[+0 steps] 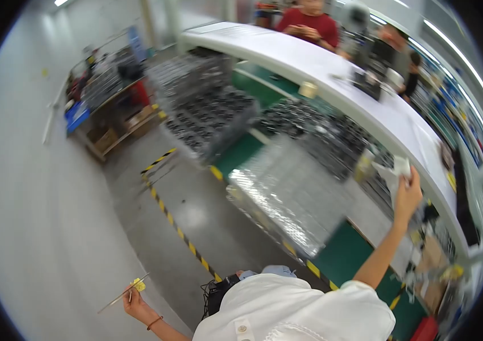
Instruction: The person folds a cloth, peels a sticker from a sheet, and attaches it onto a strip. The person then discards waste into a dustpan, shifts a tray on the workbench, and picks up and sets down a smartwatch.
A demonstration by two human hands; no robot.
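My left hand is at the lower left, well out from my body, its fingers closed on a thin stick-like tool. A small yellow piece shows at the fingertips; whether it is held or worn cannot be made out. On the right, my right hand is raised beside the shelf's edge, fingers pinched on a crumpled white wipe that hangs down. A yellowish bottle stands just left of the wipe. Below that arm lie clear plastic trays on the green bench.
Stacked trays of dark parts stand on the green bench. A long white shelf curves above it. People, one in a red shirt, are beyond. A cluttered cart stands left, near striped floor tape.
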